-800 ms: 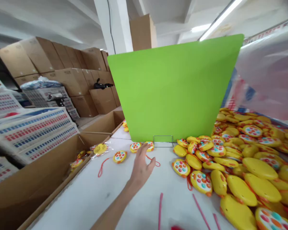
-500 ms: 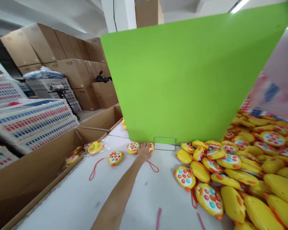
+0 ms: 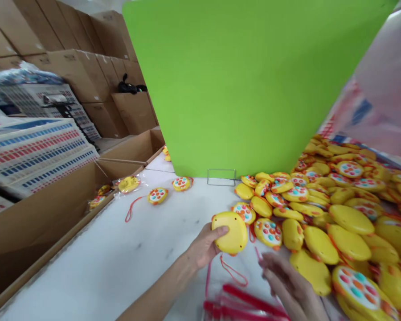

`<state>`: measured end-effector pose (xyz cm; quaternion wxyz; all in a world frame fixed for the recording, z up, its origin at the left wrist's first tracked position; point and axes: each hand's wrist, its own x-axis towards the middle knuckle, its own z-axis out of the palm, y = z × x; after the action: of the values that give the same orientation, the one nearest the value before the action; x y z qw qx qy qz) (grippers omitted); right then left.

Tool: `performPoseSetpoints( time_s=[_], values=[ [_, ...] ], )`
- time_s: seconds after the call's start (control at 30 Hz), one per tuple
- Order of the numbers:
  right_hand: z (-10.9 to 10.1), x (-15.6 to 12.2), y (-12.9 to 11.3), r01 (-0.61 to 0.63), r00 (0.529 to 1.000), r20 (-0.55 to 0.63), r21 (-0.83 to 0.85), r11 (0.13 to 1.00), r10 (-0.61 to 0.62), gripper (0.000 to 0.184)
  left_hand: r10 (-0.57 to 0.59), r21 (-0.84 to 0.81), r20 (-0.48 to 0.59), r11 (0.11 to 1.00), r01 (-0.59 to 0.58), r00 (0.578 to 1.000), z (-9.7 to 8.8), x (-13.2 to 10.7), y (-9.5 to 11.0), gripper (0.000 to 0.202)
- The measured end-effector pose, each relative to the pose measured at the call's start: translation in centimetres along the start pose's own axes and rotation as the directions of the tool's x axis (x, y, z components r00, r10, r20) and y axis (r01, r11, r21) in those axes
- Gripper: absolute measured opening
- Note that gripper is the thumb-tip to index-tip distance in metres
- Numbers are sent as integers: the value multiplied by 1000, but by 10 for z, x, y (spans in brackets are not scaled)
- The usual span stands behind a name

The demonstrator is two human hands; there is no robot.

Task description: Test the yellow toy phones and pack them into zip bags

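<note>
My left hand [image 3: 203, 246] grips a yellow toy [image 3: 229, 232] with its plain back up, and a red cord [image 3: 233, 273] hangs from it over the white table [image 3: 127, 258]. My right hand [image 3: 289, 285] is blurred at the bottom, fingers spread above clear bags with red strips [image 3: 243, 304]; it holds nothing I can make out. A heap of the same yellow toys [image 3: 334, 209] with coloured buttons lies just right of both hands.
A green board [image 3: 240, 84] stands upright at the table's far edge. Loose toys [image 3: 157, 195] and a bagged one [image 3: 128, 184] lie at the far left. Open cardboard boxes [image 3: 47, 223] line the left side, with printed cartons [image 3: 33, 151] and stacked boxes behind.
My left hand reached to a toy at the foot of the green board, took it and drew it back toward me. My right hand came into view. The camera tilted down.
</note>
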<state>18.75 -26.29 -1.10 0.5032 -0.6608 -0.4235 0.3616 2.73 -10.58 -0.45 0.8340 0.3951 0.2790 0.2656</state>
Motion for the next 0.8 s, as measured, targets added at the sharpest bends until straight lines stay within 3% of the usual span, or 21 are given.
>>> performPoseSetpoints(
  time_s=[0.1,0.2,0.27,0.33,0.37,0.4,0.47,0.53,0.6,0.63,0.7,0.8],
  values=[
    [4,5,-22,60,998,13,131,990,-62,52,-16,93,106,996,6,994,27,-21,-2,44],
    [3,-2,-38,115,987,108,52,992,-120,44,10,284,218,956,-73,976,48,-40,7,45],
    [0,-10,-40,166,983,84,-58,984,-161,34,180,499,117,840,-214,977,58,-56,11,47],
    [-4,-16,-37,217,973,-42,-146,965,-225,31,430,742,-31,615,-267,902,62,-73,5,30],
    [-6,-19,-35,236,961,-102,-168,957,-255,32,519,831,-50,496,-253,853,63,-81,-5,18],
    [-7,-20,-33,250,949,-150,-175,952,-277,34,549,888,-18,393,-239,836,62,-88,-20,9],
    [-8,-21,-30,258,937,-201,-158,953,-287,38,429,925,217,196,-325,877,56,-96,-61,12],
    [-9,-21,-29,249,940,-211,-115,962,-269,42,377,907,400,-31,-420,836,47,-97,-109,17],
    [-11,-22,-28,231,941,-235,-76,970,-243,40,385,905,426,-183,-385,818,38,-94,-150,31],
    [-12,-23,-27,218,941,-253,-57,974,-225,38,396,915,402,-205,-347,826,35,-94,-164,30],
    [-16,-28,-23,199,934,-293,-44,979,-203,35,395,945,327,-155,-288,859,33,-94,-175,22],
    [-22,-40,-14,187,937,-280,-106,977,-209,32,395,958,221,83,-274,892,40,-99,-149,12]
  ],
)
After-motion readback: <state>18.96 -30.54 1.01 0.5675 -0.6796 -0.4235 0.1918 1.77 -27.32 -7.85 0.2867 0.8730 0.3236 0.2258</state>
